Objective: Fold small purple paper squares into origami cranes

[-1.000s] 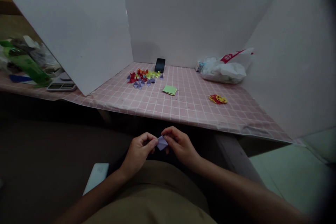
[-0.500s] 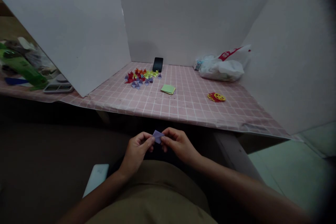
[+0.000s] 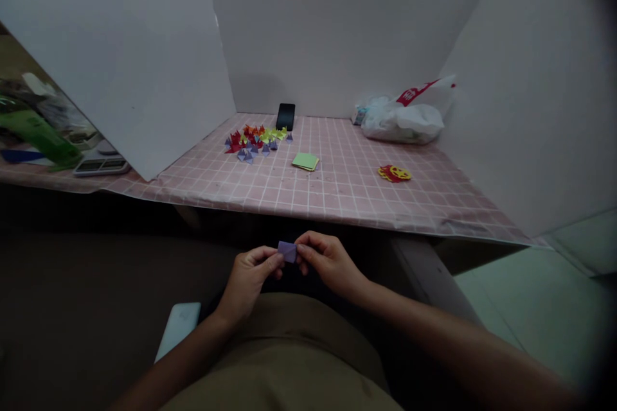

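1. We see the square of paper (image 3: 287,252), our dial's centre, as plain light purple.
2. Between eleven and twelve, we find folded pieces (image 3: 259,141) in red, orange, yellow and light purple.
3. Near twelve, we note a black phone (image 3: 285,117) and a paper stack (image 3: 305,161), light green on top with yellow at its edge.
4. Around two, we see flat pieces (image 3: 395,173) in yellow and red.
5. Between one and two, we have a white bag (image 3: 403,123) with a red printed patch.
6. Across twelve, we see a dusty-pink tablecloth (image 3: 351,189) patterned with a white grid.
7. Around ten, we spot a green bottle (image 3: 41,135).
8. At six, we see an olive-brown garment (image 3: 289,359).
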Available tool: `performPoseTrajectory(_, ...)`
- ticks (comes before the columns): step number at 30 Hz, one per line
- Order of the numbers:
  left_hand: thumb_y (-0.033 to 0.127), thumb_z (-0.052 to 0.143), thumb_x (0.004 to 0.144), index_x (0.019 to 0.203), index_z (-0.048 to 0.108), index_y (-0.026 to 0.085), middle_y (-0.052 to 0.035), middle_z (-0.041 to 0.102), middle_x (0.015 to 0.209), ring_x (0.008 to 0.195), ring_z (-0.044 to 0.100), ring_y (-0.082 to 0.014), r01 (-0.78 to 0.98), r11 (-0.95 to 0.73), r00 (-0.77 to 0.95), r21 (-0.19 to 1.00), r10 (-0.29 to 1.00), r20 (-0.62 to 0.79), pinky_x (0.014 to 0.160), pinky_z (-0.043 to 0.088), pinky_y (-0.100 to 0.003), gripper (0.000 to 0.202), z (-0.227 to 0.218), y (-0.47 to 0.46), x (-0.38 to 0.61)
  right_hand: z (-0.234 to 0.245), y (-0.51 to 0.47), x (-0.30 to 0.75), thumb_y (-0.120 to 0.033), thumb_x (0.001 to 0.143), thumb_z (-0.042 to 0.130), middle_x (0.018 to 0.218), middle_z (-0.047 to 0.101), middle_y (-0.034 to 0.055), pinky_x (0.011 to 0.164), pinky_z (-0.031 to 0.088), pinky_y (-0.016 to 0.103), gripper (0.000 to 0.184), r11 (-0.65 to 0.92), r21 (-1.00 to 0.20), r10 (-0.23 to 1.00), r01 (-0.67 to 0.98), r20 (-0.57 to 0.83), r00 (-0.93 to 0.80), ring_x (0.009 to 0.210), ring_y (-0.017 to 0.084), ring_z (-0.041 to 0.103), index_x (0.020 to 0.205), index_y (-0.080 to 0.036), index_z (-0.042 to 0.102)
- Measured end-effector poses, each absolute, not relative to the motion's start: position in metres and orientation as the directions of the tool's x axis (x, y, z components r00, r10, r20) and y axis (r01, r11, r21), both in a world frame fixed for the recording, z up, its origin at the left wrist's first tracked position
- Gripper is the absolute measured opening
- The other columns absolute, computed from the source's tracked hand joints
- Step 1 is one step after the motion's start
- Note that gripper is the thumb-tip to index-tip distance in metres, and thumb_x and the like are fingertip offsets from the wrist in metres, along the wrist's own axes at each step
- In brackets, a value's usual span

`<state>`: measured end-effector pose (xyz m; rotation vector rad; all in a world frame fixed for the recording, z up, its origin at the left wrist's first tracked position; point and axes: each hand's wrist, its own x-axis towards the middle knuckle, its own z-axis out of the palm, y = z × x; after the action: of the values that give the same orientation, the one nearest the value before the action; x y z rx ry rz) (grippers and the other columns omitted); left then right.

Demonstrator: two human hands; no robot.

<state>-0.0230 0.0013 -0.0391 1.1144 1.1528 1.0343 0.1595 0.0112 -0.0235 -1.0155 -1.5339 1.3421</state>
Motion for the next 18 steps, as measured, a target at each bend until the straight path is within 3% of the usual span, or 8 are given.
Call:
performPoseTrajectory(5, 0.035, 0.073, 0.072, 0.069, 0.072, 0.015, 0.0004, 0.062, 0.057, 0.057, 0.053, -0.0119, 0.024, 0.158, 0.12, 0.987, 0.98, -0.16, 0.06, 0.04, -0.024, 0.021, -0.0352, 0.0007, -0.0225, -0.0237, 0.0106, 0.1596, -0.027, 0.09, 0.055, 0.065, 0.056, -0.0022, 0.053, 0.039, 0.023, 0.017, 0.129, -0.988, 0.944, 0.089, 0.096, -0.315, 0.052, 0.009, 0.05, 0.079, -0.015, 0.061)
performPoseTrajectory(18, 0.033, 0.073, 0.074, 0.066, 0.069, 0.017, 0.0016, 0.06, 0.058, 0.059, 0.052, -0.0118, 0.01, 0.073, 0.148, 0.997, 0.986, -0.074, 0.062, 0.04, -0.024, 0.018, -0.0376, -0.0012, -0.0249, -0.0218, 0.0086, 0.159, -0.029, 0.091, 0.056, 0.065, 0.057, -0.0021, 0.053, 0.04, 0.023, 0.018, 0.133, -0.989, 0.942, 0.058, 0.108, -0.319, 0.053, 0.009, 0.051, 0.081, -0.015, 0.062)
